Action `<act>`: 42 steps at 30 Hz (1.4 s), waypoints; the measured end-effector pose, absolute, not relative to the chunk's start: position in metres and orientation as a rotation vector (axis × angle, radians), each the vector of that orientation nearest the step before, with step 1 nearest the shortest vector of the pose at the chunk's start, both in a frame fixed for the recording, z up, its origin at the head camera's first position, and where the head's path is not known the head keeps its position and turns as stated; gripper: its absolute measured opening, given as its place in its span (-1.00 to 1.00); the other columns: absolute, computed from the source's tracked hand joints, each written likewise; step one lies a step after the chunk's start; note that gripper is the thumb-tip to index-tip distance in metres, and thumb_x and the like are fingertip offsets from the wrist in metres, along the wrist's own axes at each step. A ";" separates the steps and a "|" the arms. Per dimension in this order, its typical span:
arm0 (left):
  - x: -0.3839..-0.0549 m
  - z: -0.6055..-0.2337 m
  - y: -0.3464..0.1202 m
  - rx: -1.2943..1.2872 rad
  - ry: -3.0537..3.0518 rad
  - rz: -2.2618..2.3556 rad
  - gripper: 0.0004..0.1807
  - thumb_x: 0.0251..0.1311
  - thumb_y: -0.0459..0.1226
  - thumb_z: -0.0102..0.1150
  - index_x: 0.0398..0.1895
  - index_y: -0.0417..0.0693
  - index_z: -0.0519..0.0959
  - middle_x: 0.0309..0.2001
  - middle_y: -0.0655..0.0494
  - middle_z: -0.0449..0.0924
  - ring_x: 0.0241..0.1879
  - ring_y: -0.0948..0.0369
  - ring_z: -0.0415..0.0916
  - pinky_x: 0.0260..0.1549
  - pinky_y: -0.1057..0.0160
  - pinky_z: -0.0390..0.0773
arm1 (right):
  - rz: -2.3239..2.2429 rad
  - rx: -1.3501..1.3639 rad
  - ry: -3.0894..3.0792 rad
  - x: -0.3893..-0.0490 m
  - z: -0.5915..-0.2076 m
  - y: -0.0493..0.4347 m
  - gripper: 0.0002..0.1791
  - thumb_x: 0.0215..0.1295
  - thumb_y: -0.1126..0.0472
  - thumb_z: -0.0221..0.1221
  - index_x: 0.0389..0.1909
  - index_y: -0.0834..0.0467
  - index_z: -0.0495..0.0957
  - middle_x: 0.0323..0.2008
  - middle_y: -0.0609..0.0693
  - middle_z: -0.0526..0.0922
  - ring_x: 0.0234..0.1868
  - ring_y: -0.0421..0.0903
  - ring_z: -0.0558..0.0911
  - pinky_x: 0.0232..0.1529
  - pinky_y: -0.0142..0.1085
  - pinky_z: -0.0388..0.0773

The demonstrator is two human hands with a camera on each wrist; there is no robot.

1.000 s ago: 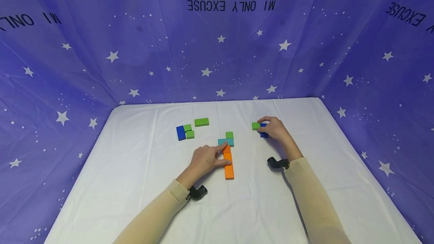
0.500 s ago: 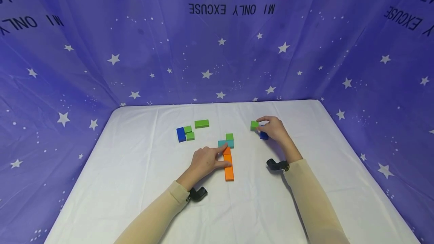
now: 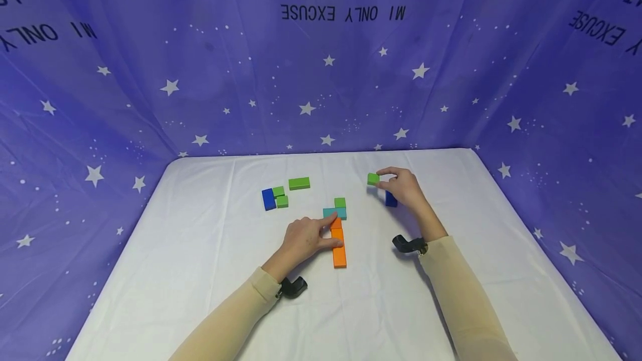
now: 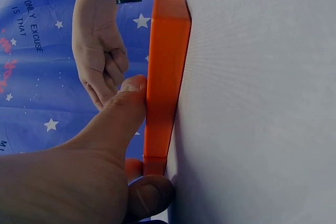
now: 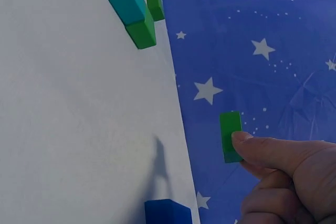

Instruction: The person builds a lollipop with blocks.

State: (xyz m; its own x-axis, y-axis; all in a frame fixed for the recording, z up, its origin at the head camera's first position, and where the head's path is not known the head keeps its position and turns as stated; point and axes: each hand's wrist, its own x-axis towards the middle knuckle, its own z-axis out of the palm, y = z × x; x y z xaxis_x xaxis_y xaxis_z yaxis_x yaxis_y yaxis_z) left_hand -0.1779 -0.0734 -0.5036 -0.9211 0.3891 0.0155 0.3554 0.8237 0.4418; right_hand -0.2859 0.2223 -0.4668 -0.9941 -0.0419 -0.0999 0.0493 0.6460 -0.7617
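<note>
My right hand pinches a small green block between thumb and fingers, raised off the table. Just below that hand, a blue block is on the cloth, partly covered by it. My left hand rests on a row of blocks in the middle. Its thumb touches the long orange block, and its index finger reaches the small orange block beside the teal block. Another small green block sits behind the teal one. The left wrist view shows the thumb against the orange block.
At the back left, a blue block stands beside two small green blocks. A longer green block lies behind them. White cloth covers the table, and a purple star-patterned curtain surrounds it.
My right hand has lifted the small green block away from beside the blue block, moving it slightly left and back. My left hand stays in place on the orange blocks.
</note>
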 end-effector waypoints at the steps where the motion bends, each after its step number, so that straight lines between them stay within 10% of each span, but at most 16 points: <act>1: -0.178 -0.504 -0.073 0.598 2.926 0.686 -0.10 0.10 0.35 0.43 0.52 0.33 0.49 -0.68 0.29 0.23 -0.69 0.25 0.09 -0.59 0.30 0.04 | -1.282 0.005 2.747 -0.286 -0.467 0.222 -0.53 0.35 0.06 0.39 0.24 0.08 0.69 -0.56 -0.07 0.30 -0.49 -0.09 0.30 -0.41 -0.22 0.30; 11: -0.179 -0.505 -0.073 0.589 2.923 0.678 -0.10 0.11 0.36 0.42 0.52 0.35 0.48 -0.68 0.28 0.23 -0.69 0.24 0.11 -0.59 0.31 0.06 | -1.279 -0.037 2.778 -0.290 -0.461 0.212 -0.54 0.35 0.03 0.40 0.24 0.04 0.70 -0.15 0.10 0.58 -0.17 -0.01 0.48 -0.09 -0.12 0.43; 19: -0.178 -0.505 -0.074 0.593 2.923 0.676 -0.11 0.11 0.35 0.43 0.52 0.34 0.48 -0.69 0.28 0.24 -0.70 0.24 0.13 -0.59 0.30 0.07 | -1.357 -0.070 2.762 -0.294 -0.455 0.195 -0.55 0.31 0.06 0.44 0.19 0.08 0.73 -0.67 -0.18 0.12 -0.58 -0.16 0.15 -0.46 -0.26 0.18; 29: -0.181 -0.505 -0.074 0.600 2.939 0.663 -0.10 0.10 0.36 0.43 0.51 0.35 0.49 -0.70 0.28 0.22 -0.71 0.24 0.11 -0.60 0.30 0.06 | -1.426 -0.056 2.723 -0.290 -0.452 0.176 -0.57 0.32 0.06 0.44 0.19 0.04 0.73 -0.40 -0.05 0.34 -0.40 -0.08 0.30 -0.33 -0.21 0.31; 42: -0.181 -0.506 -0.074 0.603 2.945 0.661 -0.11 0.09 0.36 0.43 0.50 0.34 0.50 -0.70 0.28 0.26 -0.71 0.24 0.14 -0.61 0.30 0.08 | -1.411 -0.078 2.699 -0.293 -0.465 0.163 -0.56 0.26 0.07 0.46 0.16 0.03 0.75 -0.57 -0.10 0.30 -0.49 -0.13 0.25 -0.40 -0.25 0.22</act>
State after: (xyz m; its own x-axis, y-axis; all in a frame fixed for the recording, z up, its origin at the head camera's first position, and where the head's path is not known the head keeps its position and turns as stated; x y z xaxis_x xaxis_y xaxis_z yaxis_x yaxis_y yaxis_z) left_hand -0.1814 -0.0736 -0.5060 -0.9214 0.3880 0.0234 0.3608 0.8312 0.4229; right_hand -0.2928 0.1626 -0.4654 -0.9942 -0.0890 -0.0601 -0.0014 0.5705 -0.8213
